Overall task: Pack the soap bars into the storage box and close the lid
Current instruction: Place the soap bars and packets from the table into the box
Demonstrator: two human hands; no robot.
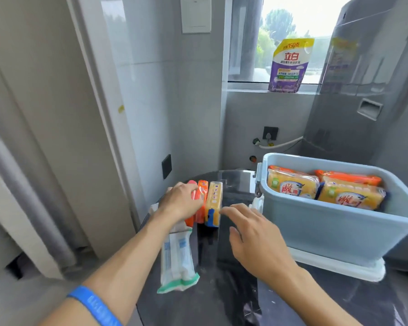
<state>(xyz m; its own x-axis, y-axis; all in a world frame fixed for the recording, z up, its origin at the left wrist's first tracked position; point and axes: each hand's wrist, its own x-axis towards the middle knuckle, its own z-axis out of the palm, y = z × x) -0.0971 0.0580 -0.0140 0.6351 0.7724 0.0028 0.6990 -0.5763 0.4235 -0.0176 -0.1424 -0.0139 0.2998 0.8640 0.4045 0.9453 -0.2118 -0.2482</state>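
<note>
Several wrapped soap bars stand on edge in a row on the dark tabletop: orange ones (201, 198) and a yellow one (213, 203) at the right end. My left hand (180, 201) rests on the orange bars, fingers curled over their tops. My right hand (250, 234) hovers open just right of the yellow bar, fingertips near it, holding nothing. The light blue storage box (335, 227) stands open at the right with several yellow and orange soap packs (292, 185) inside. Its white lid (339, 267) lies under the box.
A white and green wrapped pack (178, 262) lies flat on the round dark table (222, 290) in front of the soap row. A purple detergent pouch (291, 65) stands on the window sill. A grey appliance (363, 90) stands behind the box.
</note>
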